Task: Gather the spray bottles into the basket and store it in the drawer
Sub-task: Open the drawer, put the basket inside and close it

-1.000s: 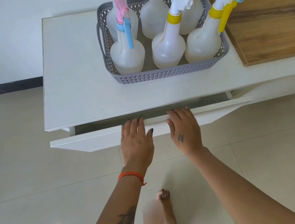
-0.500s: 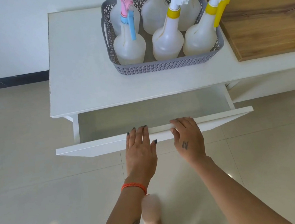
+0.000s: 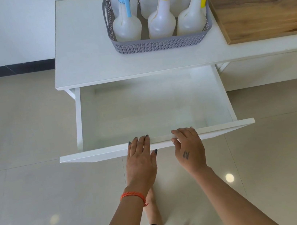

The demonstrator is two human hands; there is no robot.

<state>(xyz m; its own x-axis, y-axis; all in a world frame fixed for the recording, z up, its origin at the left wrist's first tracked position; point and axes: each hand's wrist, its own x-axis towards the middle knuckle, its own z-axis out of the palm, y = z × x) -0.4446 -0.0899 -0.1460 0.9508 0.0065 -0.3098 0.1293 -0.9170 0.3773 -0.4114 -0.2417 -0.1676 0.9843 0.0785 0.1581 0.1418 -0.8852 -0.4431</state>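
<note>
A grey woven plastic basket (image 3: 159, 44) stands on the white cabinet top (image 3: 84, 45), holding several translucent spray bottles (image 3: 161, 22) with yellow, pink and blue trigger heads. Below it a white drawer (image 3: 152, 108) is pulled far out, and its inside holds nothing. Both hands rest on the top edge of the drawer front (image 3: 92, 155): my left hand (image 3: 140, 159) with fingers curled over the edge, my right hand (image 3: 189, 148) beside it gripping the same edge.
A wooden board (image 3: 262, 3) lies on the cabinet top to the right of the basket. A lower white cabinet section (image 3: 263, 69) continues to the right. Glossy beige floor tiles (image 3: 30, 186) surround the unit, and my feet are below the hands.
The drawer has slid out from barely open to far out, both hands moving back toward me with its front edge. The basket stayed put.
</note>
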